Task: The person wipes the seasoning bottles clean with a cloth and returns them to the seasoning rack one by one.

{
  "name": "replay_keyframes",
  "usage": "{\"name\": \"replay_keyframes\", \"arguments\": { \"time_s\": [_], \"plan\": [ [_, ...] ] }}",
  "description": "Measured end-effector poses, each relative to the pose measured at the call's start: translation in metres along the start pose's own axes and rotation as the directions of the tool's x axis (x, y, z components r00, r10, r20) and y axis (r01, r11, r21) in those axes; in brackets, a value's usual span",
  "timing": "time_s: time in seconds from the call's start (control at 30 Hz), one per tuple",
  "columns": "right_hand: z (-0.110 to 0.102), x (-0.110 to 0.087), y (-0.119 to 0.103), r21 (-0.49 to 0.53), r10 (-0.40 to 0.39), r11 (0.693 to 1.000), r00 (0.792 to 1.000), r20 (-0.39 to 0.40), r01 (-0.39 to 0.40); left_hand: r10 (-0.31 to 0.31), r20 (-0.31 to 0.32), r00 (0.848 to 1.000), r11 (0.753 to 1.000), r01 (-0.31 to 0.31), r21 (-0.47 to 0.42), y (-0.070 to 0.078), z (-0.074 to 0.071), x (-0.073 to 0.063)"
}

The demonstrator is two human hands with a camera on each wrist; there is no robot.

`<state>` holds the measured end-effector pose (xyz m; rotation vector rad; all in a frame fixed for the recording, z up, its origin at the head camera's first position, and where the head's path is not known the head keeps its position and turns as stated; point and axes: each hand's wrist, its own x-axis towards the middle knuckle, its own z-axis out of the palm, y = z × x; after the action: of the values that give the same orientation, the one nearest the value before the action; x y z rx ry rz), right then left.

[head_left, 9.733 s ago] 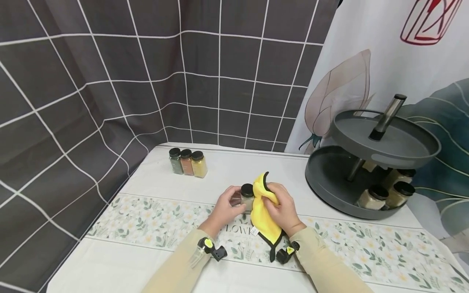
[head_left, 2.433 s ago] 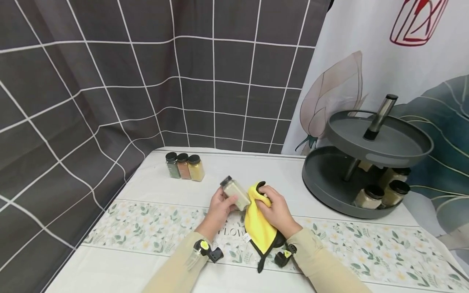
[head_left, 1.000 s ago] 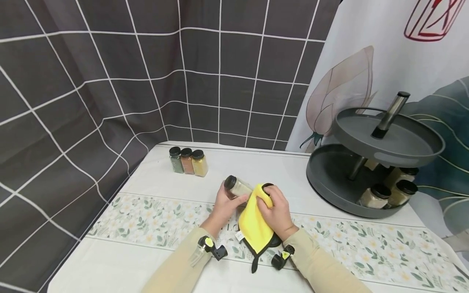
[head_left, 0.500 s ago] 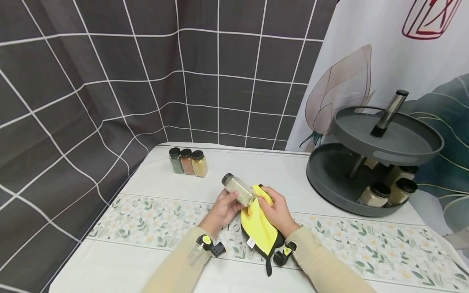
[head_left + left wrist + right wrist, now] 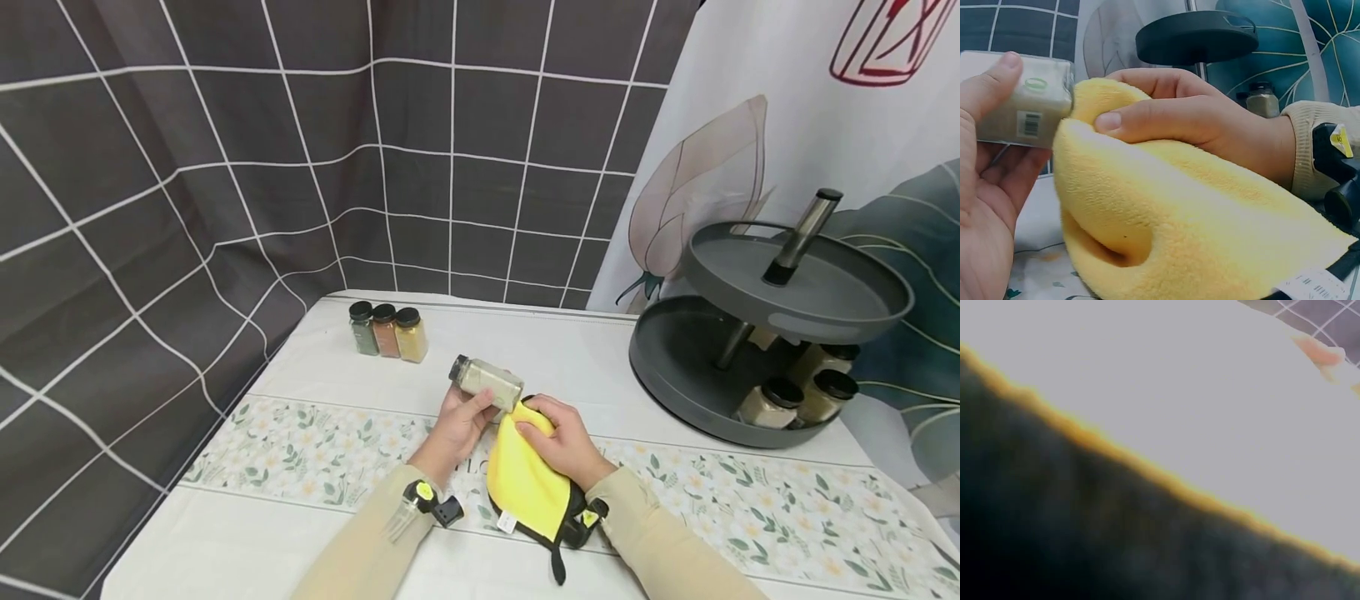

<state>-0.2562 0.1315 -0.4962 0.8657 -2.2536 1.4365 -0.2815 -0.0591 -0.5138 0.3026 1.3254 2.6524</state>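
My left hand (image 5: 457, 425) grips a clear spice jar (image 5: 491, 383) with a black lid and pale contents, tipped on its side with the lid to the left. Its base carries a green mark and a barcode in the left wrist view, where the jar (image 5: 1035, 94) lies between thumb and fingers. My right hand (image 5: 558, 437) pinches a yellow cloth (image 5: 528, 483) with black edging and a white tag. The bunched top of the cloth (image 5: 1116, 169) meets the jar's base end; the rest hangs down. Blurred cloth (image 5: 1147, 412) fills most of the right wrist view.
Three lidded spice jars, green (image 5: 363, 332), reddish (image 5: 386, 333) and yellow (image 5: 411, 337), stand in a row at the back left. A grey two-tier turntable (image 5: 660, 379) stands at the right, with several jars (image 5: 768, 404) on its lower tier.
The jar, upright and lower 9.7 seconds ago, is now lifted and tipped almost level. Over the last second it has turned in my left hand, and the cloth has shifted from its side to its base.
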Motion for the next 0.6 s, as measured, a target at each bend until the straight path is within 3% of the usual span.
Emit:
{"name": "replay_keyframes", "arguments": {
  "time_s": [0.17, 0.37, 0.5, 0.6],
  "plan": [
    [0.005, -0.002, 0.024, -0.007, 0.019, 1.0, 0.996, -0.092, -0.02, -0.015, -0.013, 1.0, 0.993, 0.016, 0.12, 0.0, 0.0, 0.0],
    [0.005, -0.001, 0.029, -0.014, 0.09, 0.996, 0.986, -0.137, -0.093, -0.018, -0.008, 1.0, 0.989, 0.019, 0.148, 0.0, -0.004, 0.001],
    [-0.003, 0.005, 0.031, -0.107, 0.221, 0.96, 0.936, -0.273, -0.258, 0.007, -0.053, 0.999, 0.977, 0.005, 0.214, 0.001, -0.006, 0.001],
    [-0.023, 0.013, 0.032, -0.176, 0.287, 0.914, 0.889, -0.356, -0.366, 0.088, -0.077, 0.993, 0.932, -0.055, 0.357, 0.001, -0.005, -0.001]
  ]
}}
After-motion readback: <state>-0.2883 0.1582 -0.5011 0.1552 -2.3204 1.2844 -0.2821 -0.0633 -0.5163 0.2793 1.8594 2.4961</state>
